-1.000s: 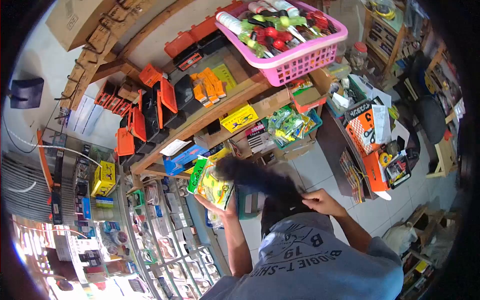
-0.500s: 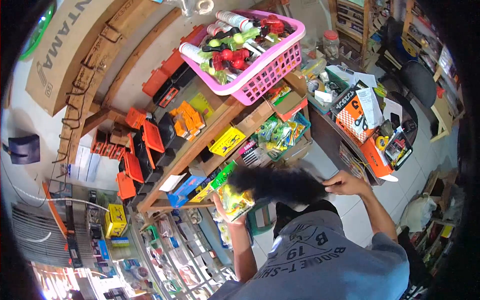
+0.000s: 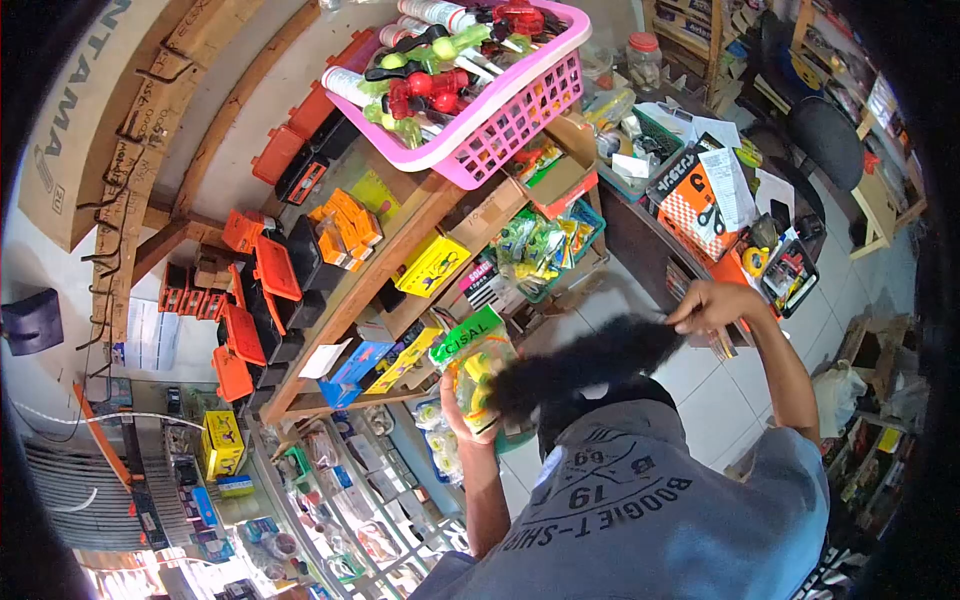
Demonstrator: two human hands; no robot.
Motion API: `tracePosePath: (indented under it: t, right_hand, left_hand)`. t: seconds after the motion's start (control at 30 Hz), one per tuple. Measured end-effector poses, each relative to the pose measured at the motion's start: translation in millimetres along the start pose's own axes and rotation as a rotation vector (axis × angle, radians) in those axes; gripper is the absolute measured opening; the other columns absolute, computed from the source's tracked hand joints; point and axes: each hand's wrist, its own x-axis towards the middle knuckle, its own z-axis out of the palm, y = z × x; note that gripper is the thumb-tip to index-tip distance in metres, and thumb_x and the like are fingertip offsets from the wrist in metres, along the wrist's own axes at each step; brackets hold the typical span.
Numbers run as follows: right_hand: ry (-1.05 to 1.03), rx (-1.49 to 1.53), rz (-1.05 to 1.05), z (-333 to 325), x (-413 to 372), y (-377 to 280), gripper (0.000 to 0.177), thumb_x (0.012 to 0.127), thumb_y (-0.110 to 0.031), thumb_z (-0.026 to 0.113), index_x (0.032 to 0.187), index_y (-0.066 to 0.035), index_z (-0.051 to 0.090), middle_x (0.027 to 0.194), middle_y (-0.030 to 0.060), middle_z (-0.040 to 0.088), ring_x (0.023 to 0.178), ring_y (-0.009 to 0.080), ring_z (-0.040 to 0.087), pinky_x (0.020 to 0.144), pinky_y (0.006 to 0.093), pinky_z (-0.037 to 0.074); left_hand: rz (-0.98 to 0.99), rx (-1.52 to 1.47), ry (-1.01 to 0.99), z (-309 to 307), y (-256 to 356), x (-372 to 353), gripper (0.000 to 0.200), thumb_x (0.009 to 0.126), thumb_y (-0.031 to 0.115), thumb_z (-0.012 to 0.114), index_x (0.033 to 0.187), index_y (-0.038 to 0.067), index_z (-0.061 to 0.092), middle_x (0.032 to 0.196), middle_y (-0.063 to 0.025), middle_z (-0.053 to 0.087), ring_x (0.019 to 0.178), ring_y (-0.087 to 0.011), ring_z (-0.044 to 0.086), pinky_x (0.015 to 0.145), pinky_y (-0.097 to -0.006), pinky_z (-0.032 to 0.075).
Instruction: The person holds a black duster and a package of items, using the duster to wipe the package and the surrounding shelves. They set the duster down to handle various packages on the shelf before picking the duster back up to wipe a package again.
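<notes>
My left hand (image 3: 464,412) grips a clear plastic packet (image 3: 468,375) with a green header card and yellow pieces inside. My right hand (image 3: 716,304) is closed round one end of a black fluffy duster (image 3: 595,362). The duster slants down to the left, and its far end overlaps the packet's right side in this view. Just beyond the packet stands a wooden shelf (image 3: 375,255) with a yellow box (image 3: 432,264) and blue and yellow cartons (image 3: 355,372).
A pink basket (image 3: 515,120) full of bottles and red and green pieces rests on the shelf top. Orange-lidded cases (image 3: 277,268) line the left. At right, a desk (image 3: 640,225) bears an orange box (image 3: 700,212) and papers. A glass display case (image 3: 350,490) stands lower left.
My right hand has risen and moved slightly right, so the duster now tilts more steeply. My left hand still holds the packet, whose header now faces the camera more. The whole view has shifted a little.
</notes>
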Motion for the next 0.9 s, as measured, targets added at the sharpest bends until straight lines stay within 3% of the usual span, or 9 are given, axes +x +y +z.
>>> tracePosePath:
  t: [0.13,0.3,0.47,0.5,0.6,0.7,0.77,0.83,0.9]
  right_hand:
    - [-0.177,-0.004,-0.100,-4.2,2.1,9.7,0.026,0.092,-0.022,0.062,0.098,0.003,0.066,0.059,-0.0053,0.050,0.054,0.0037,0.044,0.047,0.0245,0.038]
    - [0.028,-0.049,0.048,-11.9,-9.3,9.7,0.031,0.089,-0.020,0.064,0.114,-0.001,0.064,0.066,-0.0010,0.059,0.057,0.0063,0.048,0.051,0.0240,0.040]
    - [0.061,-0.043,-0.096,13.6,0.0,1.7,0.031,0.090,-0.019,0.063,0.116,-0.003,0.063,0.063,-0.0011,0.057,0.058,0.0061,0.047,0.053,0.0245,0.041]
    - [0.070,-0.070,-0.159,27.4,5.4,-1.1,0.031,0.090,-0.019,0.063,0.117,-0.003,0.063,0.064,-0.0011,0.057,0.059,0.0062,0.047,0.054,0.0249,0.041]
    - [0.070,0.032,-0.199,67.9,20.0,-0.4,0.031,0.091,-0.017,0.062,0.120,-0.006,0.062,0.071,0.0015,0.062,0.063,0.0060,0.050,0.058,0.0245,0.043]
    - [0.217,0.152,-0.116,89.2,23.5,6.3,0.031,0.091,-0.015,0.061,0.121,-0.008,0.061,0.079,0.0043,0.067,0.069,0.0056,0.052,0.064,0.0236,0.044]
    - [0.244,0.117,-0.227,101.1,21.0,12.1,0.030,0.091,-0.014,0.061,0.121,-0.008,0.061,0.080,0.0038,0.067,0.070,0.0056,0.052,0.066,0.0228,0.043]
    - [0.211,0.070,-0.177,96.1,11.3,9.6,0.031,0.091,-0.014,0.061,0.121,-0.007,0.061,0.082,0.0058,0.068,0.073,0.0066,0.053,0.069,0.0245,0.045]
    - [0.253,0.185,-0.001,93.9,6.4,22.7,0.032,0.090,-0.013,0.062,0.121,-0.006,0.060,0.089,0.0092,0.069,0.077,0.0067,0.054,0.073,0.0255,0.045]
  left_hand:
    - [0.021,-0.003,-0.016,38.2,-12.5,-5.7,0.058,0.090,0.042,0.050,0.133,0.003,0.044,0.128,-0.0182,0.053,0.115,-0.0373,0.052,0.099,-0.0497,0.042]
    - [0.116,0.116,0.048,30.2,-25.6,-0.9,0.057,0.091,0.047,0.046,0.131,0.006,0.047,0.125,-0.0132,0.056,0.113,-0.0327,0.055,0.098,-0.0504,0.042]
    - [0.188,0.066,-0.080,33.0,-34.7,-3.1,0.047,0.090,0.036,0.046,0.125,0.005,0.054,0.122,-0.0128,0.059,0.107,-0.0314,0.058,0.096,-0.0480,0.044]
    - [0.315,0.102,0.045,33.0,-44.3,-1.0,0.045,0.089,0.033,0.046,0.124,0.006,0.055,0.121,-0.0116,0.060,0.104,-0.0313,0.059,0.094,-0.0476,0.046]
    - [0.273,0.100,0.020,41.1,-48.1,-2.3,0.042,0.088,0.029,0.045,0.123,0.007,0.055,0.119,-0.0107,0.061,0.104,-0.0306,0.060,0.092,-0.0466,0.047]
    - [0.263,0.247,0.003,6.3,-40.2,1.7,0.046,0.091,0.042,0.047,0.122,0.009,0.054,0.119,-0.0090,0.060,0.106,-0.0285,0.059,0.093,-0.0453,0.046]
    - [0.311,0.256,0.150,28.6,-51.0,2.8,0.050,0.091,0.047,0.047,0.125,0.009,0.053,0.120,-0.0089,0.059,0.107,-0.0284,0.058,0.093,-0.0457,0.046]
    - [0.240,0.200,0.063,61.1,-62.3,-1.7,0.055,0.091,0.051,0.046,0.127,0.010,0.051,0.122,-0.0092,0.058,0.108,-0.0284,0.057,0.094,-0.0468,0.045]
    - [0.234,0.298,0.069,9.1,-53.1,1.5,0.057,0.090,0.052,0.048,0.126,0.008,0.051,0.122,-0.0104,0.057,0.109,-0.0300,0.056,0.093,-0.0462,0.046]
